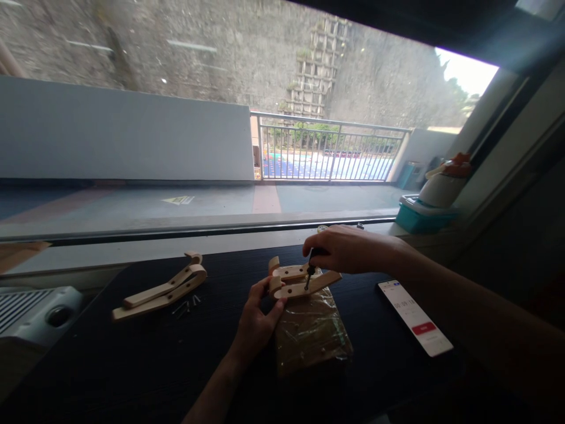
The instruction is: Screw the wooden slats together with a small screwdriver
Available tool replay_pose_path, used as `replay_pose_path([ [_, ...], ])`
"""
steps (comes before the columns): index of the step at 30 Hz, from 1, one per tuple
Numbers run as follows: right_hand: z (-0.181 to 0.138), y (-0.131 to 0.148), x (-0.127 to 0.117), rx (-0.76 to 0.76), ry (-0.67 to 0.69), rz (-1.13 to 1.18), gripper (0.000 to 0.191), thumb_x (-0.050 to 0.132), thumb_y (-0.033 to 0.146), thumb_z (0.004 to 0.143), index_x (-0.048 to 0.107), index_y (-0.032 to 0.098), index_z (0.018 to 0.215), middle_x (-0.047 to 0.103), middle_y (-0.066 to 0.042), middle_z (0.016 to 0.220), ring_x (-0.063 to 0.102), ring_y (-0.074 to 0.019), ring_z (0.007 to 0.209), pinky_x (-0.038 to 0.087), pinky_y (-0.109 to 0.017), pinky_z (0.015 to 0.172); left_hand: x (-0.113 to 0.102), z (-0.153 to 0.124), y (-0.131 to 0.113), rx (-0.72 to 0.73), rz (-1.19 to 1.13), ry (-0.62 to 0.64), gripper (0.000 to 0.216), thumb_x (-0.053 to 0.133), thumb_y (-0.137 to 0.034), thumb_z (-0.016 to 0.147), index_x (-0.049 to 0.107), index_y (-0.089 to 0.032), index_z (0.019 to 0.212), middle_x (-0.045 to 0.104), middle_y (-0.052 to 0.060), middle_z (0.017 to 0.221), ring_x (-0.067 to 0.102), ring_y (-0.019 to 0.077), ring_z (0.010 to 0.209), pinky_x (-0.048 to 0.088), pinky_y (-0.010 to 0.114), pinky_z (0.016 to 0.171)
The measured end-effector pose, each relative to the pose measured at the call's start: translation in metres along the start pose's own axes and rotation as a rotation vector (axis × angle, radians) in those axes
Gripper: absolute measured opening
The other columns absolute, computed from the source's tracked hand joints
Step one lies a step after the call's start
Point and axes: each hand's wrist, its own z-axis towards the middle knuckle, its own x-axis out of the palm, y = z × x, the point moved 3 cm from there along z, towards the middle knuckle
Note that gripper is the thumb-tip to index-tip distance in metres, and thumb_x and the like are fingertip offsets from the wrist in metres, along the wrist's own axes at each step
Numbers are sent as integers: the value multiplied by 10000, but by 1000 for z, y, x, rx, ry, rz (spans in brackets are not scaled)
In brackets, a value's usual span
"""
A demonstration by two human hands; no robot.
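My right hand [339, 248] is closed round the dark handle of a screwdriver [311, 272]. Its shaft points down at a hole in a pale, curved wooden piece [298, 291]. That piece lies on a brown block wrapped in clear film [309, 335], beside a second wooden piece [291, 271] of like shape. With thumb and fingers, my left hand [260, 315] grips the rounded left end of the nearer piece. Whether a screw sits under the screwdriver tip is too small to tell.
Two more curved wooden pieces [165, 291] lie at left on the black table [145, 365], near several loose screws [188, 306]. A phone [415, 318] showing a timer lies at right. By the window stands a teal box [426, 217]; a grey-white appliance [37, 315] is at far left.
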Motion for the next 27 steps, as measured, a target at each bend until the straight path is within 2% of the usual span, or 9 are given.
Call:
replay_pose_path([
  [6, 1, -1, 1, -18, -29, -4, 246, 468, 274, 857, 670, 213, 983, 670, -17, 831, 537, -127, 685, 333, -230, 557, 1, 1, 1, 5, -9, -2, 464, 616, -325, 780, 485, -181, 1201, 574, 99, 1205, 565, 227, 1109, 424, 401, 994],
  [13, 2, -5, 4, 15, -74, 12, 259, 464, 323, 866, 678, 186, 918, 672, -29, 799, 530, -112, 636, 326, -226, 544, 1, 1, 1, 19, 6, -12, 456, 619, -320, 773, 494, -183, 1189, 591, 92, 1172, 573, 225, 1092, 413, 404, 1002],
  [19, 1, -5, -3, -19, -49, 19, 269, 507, 285, 834, 668, 232, 1043, 684, 4, 817, 535, -92, 612, 340, -207, 538, 1, 1, 3, 23, -8, -6, 467, 622, -327, 770, 491, -183, 1195, 589, 96, 1181, 572, 232, 1094, 420, 413, 996],
  [27, 4, -4, 0, 3, -80, 65, 243, 484, 270, 859, 691, 187, 958, 680, -14, 782, 528, -94, 601, 345, -214, 533, 0, 1, 0, -4, -17, -5, 459, 626, -333, 763, 503, -193, 1183, 591, 81, 1176, 568, 232, 1110, 411, 410, 1010],
])
